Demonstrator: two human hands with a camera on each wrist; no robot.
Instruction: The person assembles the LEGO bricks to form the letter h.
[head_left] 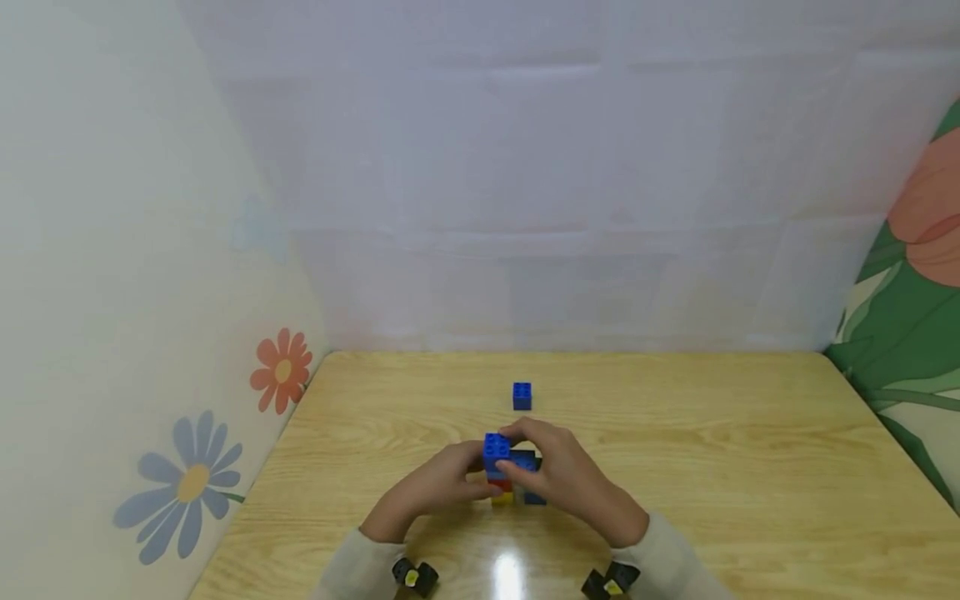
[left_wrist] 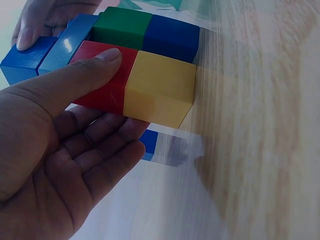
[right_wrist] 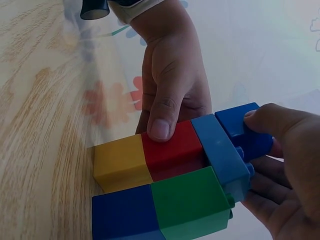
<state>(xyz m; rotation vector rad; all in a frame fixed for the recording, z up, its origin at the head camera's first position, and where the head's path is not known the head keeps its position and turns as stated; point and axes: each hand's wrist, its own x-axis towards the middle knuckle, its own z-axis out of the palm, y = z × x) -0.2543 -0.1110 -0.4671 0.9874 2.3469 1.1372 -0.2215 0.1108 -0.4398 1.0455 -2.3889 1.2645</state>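
A small tower of toy building bricks stands on the table before me. In the right wrist view, a yellow brick is under a red brick, with a light blue brick above them. Beside these, a dark blue brick carries a green brick. My left hand holds the tower at the red brick, thumb on its near face and fingers behind. With thumb and fingers, my right hand pinches the bright blue brick at the top, right against the light blue one.
Farther back on the wooden table lies a loose blue brick. A white cloth hangs behind the table's far edge. Flower-patterned panels stand on the left and right sides.
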